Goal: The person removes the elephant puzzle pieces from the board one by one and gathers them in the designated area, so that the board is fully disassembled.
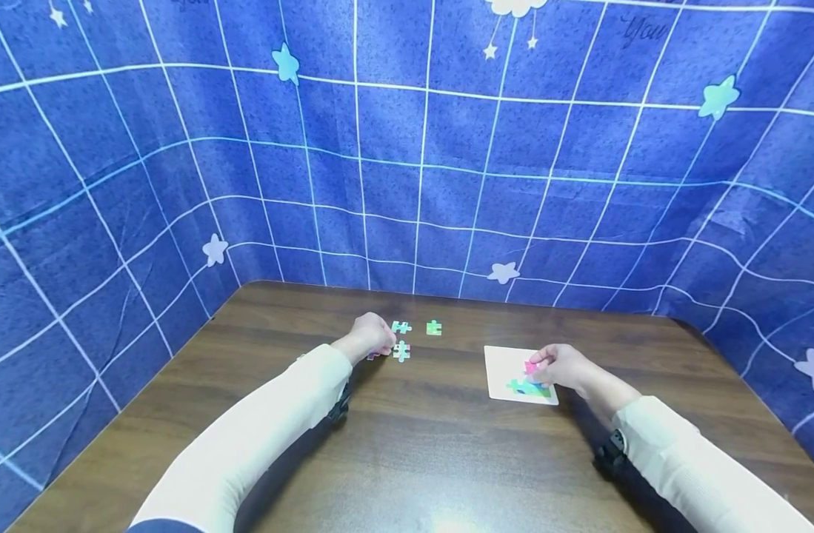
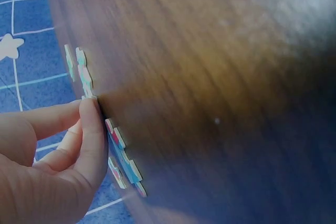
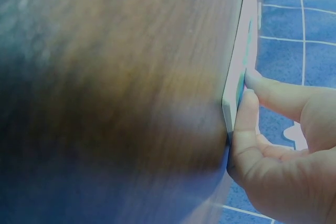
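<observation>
My left hand is low over the left-middle of the table, thumb and finger pinching a small jigsaw piece, mostly covered by the fingertips. Beside it lie loose jigsaw pieces, and more pieces show below the hand in the left wrist view. To the right is a white square puzzle board with green and blue pieces along its lower edge. My right hand pinches a pink jigsaw piece over the board's right side. Its fingers hide part of the pieces there.
A green jigsaw piece lies apart, toward the back of the brown wooden table. Blue gridded cloth with stars hangs behind and at both sides of the table. Each wrist wears a dark camera strap.
</observation>
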Motion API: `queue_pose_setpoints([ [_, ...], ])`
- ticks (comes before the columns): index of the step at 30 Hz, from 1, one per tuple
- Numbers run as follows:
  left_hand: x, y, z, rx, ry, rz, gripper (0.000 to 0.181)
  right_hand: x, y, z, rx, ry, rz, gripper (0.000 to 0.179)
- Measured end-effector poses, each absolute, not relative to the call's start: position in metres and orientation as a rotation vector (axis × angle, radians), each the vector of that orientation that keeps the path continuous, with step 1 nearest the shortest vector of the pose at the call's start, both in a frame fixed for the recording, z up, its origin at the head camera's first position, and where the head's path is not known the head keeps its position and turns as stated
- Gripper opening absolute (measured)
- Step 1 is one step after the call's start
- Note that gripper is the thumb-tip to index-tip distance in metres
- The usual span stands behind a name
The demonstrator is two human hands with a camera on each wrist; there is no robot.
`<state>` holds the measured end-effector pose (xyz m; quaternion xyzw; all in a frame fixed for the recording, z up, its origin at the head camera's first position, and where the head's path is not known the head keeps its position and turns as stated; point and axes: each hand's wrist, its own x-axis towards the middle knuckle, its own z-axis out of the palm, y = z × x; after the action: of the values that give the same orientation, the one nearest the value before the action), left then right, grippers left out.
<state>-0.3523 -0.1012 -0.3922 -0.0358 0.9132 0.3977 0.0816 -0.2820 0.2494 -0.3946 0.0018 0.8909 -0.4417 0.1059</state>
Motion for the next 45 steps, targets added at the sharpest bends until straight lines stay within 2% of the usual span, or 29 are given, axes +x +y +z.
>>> queue_pose_setpoints([
  [11,-0.349,-0.100,-0.386,-0.076,2.763,1.119,0.005,-0.282,0.252,-0.394,-0.027,2.615,-1.323,0.038],
  [26,-0.351,-0.103,-0.389,0.000,2.832,0.970,0.008,-0.283,0.252,-0.396,-0.004,2.604,-1.327,0.034],
  [45,-0.348,-0.119,-0.383,0.064,2.917,1.175,0.007,-0.281,0.250,-0.395,-0.010,2.597,-1.333,0.035],
])
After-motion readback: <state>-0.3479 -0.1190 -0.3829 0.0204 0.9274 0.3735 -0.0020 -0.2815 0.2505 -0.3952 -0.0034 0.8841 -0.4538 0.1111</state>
